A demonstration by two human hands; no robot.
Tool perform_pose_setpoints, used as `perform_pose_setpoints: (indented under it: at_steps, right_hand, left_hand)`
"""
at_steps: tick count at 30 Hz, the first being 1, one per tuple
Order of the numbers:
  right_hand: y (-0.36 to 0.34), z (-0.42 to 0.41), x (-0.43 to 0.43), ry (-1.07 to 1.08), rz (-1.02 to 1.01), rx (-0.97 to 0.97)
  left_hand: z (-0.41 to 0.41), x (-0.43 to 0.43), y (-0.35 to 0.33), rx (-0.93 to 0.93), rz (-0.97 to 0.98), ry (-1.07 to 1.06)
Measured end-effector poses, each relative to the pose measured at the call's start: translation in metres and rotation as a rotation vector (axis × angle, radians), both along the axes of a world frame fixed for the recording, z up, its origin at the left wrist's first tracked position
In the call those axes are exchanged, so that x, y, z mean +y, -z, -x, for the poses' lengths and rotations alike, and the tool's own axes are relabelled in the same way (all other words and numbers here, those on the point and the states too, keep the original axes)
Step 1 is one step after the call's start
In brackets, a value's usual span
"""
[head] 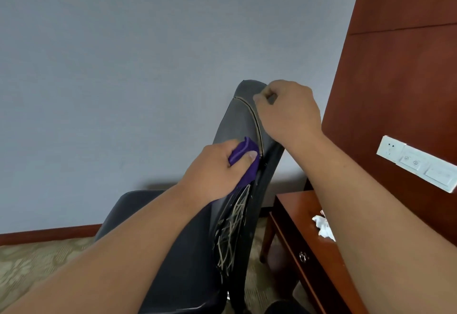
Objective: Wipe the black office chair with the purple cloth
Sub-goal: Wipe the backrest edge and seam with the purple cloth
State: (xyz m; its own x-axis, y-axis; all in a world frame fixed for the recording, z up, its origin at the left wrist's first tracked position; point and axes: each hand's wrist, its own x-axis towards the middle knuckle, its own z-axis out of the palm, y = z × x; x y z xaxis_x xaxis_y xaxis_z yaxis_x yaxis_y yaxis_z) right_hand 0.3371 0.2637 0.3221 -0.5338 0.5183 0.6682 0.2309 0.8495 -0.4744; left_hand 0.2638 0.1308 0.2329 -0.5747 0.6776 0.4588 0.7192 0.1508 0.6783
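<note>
Past your left forearm (123, 247), fingers of the left hand (215, 168) clamp the purple cloth (243, 151) against the black office chair (235, 121). Fingers of the right hand (289, 111) grip its top.

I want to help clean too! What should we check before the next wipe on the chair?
1. Is the purple cloth held firmly by the left hand? ok.
2. Is the cloth pressed against the backrest of the black office chair? ok.
3. Is the right hand gripping the backrest top to steady it? ok.
4. Is the path below smooth? not ok: a torn patch with pale loose strips lies just under the cloth.
5. Is there dust left on the backrest? cannot tell.
</note>
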Motion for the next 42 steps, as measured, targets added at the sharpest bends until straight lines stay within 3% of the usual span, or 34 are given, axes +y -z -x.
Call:
perform_pose_setpoints:
  at_steps: [5, 7, 10, 17, 22, 27, 36, 42]
  right_hand:
    - [0.009, 0.011, 0.003, 0.086, -0.009, 0.015]
    - [0.010, 0.010, 0.007, 0.091, 0.012, 0.030]
    - [0.014, 0.010, 0.008, 0.116, 0.003, 0.049]
    - [0.020, 0.018, 0.009, 0.149, 0.115, 0.123]
    - [0.021, 0.013, 0.018, 0.096, 0.341, 0.074]
    - [0.019, 0.012, 0.021, 0.099, 0.355, -0.027]
    - [0.022, 0.014, 0.020, 0.106, 0.345, 0.012]
    - [0.021, 0.010, 0.020, 0.103, 0.323, -0.048]
  left_hand:
    - [0.001, 0.013, 0.002, 0.203, 0.082, -0.026]
    - [0.004, 0.012, 0.012, 0.260, 0.203, -0.041]
    - [0.010, 0.005, 0.031, 0.250, 0.329, -0.045]
    - [0.002, 0.024, 0.003, 0.184, 0.079, -0.037]
    - [0.003, 0.027, 0.011, 0.258, 0.143, -0.016]
    - [0.008, 0.019, 0.033, 0.327, 0.321, -0.068]
    - [-0.004, 0.031, 0.008, 0.238, 0.088, -0.076]
    - [0.000, 0.023, 0.032, 0.250, 0.171, -0.070]
